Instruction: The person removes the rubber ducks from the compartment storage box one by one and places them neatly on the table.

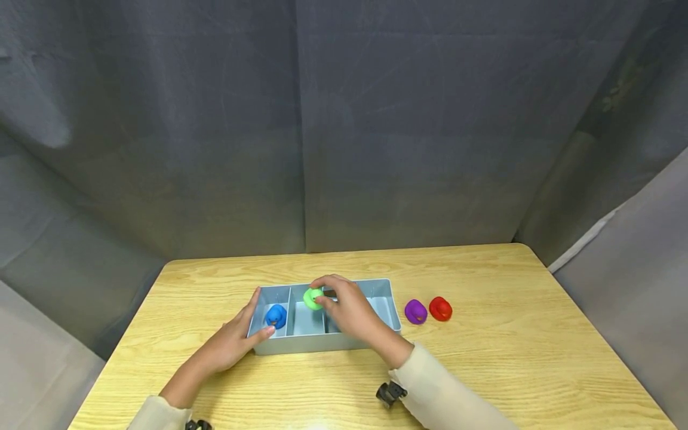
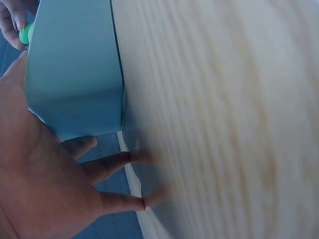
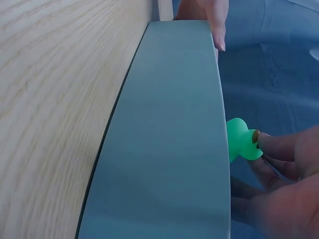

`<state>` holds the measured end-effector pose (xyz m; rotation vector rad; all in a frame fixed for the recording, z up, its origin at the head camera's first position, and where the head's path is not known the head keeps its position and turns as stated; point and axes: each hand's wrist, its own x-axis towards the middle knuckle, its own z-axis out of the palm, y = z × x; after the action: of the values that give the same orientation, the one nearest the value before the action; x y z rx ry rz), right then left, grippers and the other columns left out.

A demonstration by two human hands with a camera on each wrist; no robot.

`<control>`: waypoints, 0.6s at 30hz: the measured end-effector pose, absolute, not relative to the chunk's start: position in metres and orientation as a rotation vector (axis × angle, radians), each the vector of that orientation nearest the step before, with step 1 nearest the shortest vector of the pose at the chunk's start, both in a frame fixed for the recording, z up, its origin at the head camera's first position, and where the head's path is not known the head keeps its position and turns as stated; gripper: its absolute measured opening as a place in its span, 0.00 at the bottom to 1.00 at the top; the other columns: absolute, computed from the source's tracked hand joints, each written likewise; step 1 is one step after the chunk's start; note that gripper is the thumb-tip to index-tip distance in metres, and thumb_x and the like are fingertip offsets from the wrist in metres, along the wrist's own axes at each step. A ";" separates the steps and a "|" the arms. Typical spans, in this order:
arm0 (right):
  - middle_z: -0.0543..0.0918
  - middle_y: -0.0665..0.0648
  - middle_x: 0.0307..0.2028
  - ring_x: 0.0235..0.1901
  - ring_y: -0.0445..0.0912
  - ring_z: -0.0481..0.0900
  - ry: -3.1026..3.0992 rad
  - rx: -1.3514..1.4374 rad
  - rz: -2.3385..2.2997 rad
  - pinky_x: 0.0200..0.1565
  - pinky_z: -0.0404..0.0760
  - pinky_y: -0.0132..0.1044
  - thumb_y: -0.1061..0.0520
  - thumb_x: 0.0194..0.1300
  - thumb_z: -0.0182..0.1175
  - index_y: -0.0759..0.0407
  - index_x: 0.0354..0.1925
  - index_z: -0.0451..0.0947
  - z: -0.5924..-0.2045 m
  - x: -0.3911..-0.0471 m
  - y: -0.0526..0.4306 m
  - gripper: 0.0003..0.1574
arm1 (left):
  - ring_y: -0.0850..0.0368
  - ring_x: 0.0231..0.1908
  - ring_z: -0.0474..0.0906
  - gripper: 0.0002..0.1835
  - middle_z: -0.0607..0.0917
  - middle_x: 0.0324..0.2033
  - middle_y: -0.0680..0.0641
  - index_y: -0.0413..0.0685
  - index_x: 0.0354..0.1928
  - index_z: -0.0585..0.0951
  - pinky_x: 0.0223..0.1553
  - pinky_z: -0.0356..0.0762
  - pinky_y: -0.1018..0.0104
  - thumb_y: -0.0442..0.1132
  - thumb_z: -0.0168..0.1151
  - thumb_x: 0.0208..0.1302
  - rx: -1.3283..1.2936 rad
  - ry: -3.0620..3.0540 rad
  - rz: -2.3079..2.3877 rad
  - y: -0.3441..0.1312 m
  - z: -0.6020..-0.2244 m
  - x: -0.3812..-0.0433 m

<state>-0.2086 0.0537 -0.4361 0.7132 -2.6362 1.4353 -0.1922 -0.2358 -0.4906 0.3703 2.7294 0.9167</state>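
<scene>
A grey-blue divided box (image 1: 301, 344) lies lengthwise on the table. My left hand (image 1: 233, 342) is at its left end, thumb over the front rim and the other fingers stretched along the end wall; the left wrist view shows these fingers (image 2: 107, 167) straight and spread. A blue rubber duck (image 1: 276, 316) sits in the leftmost compartment. With thumb and fingertips, my right hand (image 1: 348, 307) pinches a small light-green rubber duck (image 1: 312, 298) by its head, over the second compartment from the left. The green duck (image 3: 239, 139) shows at the box's rim in the right wrist view.
Right of the box, a purple rubber duck (image 1: 415, 312) and a red rubber duck (image 1: 441, 309) stand side by side on the wooden table (image 1: 510, 352). Thin dividers part the box into several compartments. Grey cloth (image 1: 408, 137) hangs behind the table and at both sides.
</scene>
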 end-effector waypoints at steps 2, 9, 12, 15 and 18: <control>0.84 0.56 0.51 0.49 0.53 0.87 -2.636 0.716 1.439 0.51 0.85 0.42 0.65 0.70 0.65 0.60 0.55 0.83 -0.436 -0.209 0.056 0.16 | 0.28 0.77 0.48 0.49 0.42 0.82 0.39 0.69 0.82 0.28 0.67 0.37 0.18 0.64 0.49 0.77 0.366 2.728 0.917 -0.236 -0.491 -0.192; 0.83 0.56 0.50 0.46 0.51 0.87 -2.651 0.696 1.490 0.46 0.85 0.38 0.66 0.72 0.62 0.59 0.55 0.82 -0.440 -0.209 0.066 0.15 | 0.29 0.77 0.49 0.48 0.42 0.82 0.41 0.69 0.82 0.28 0.67 0.39 0.18 0.65 0.49 0.77 0.370 2.726 0.923 -0.237 -0.492 -0.191; 0.82 0.57 0.51 0.48 0.54 0.86 -2.648 0.685 1.550 0.44 0.85 0.37 0.66 0.73 0.62 0.59 0.55 0.83 -0.442 -0.209 0.070 0.15 | 0.29 0.77 0.50 0.48 0.42 0.82 0.42 0.70 0.82 0.29 0.67 0.41 0.18 0.65 0.49 0.77 0.374 2.726 0.926 -0.237 -0.492 -0.190; 0.82 0.57 0.52 0.51 0.58 0.86 -2.642 0.652 1.619 0.42 0.85 0.36 0.65 0.73 0.62 0.58 0.55 0.83 -0.443 -0.210 0.074 0.15 | 0.28 0.76 0.51 0.48 0.42 0.82 0.43 0.71 0.82 0.28 0.66 0.42 0.17 0.65 0.49 0.77 0.380 2.734 0.924 -0.237 -0.492 -0.190; 0.82 0.57 0.53 0.52 0.59 0.85 -2.639 0.604 1.667 0.41 0.86 0.36 0.65 0.72 0.63 0.57 0.54 0.84 -0.446 -0.211 0.077 0.15 | 0.28 0.76 0.51 0.48 0.43 0.82 0.42 0.71 0.82 0.29 0.66 0.42 0.17 0.65 0.49 0.77 0.388 2.739 0.931 -0.236 -0.491 -0.191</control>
<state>-0.2111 0.0768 -0.4458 0.6038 -2.6394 1.6671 -0.1905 -0.2363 -0.4911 0.3879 2.7390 0.9306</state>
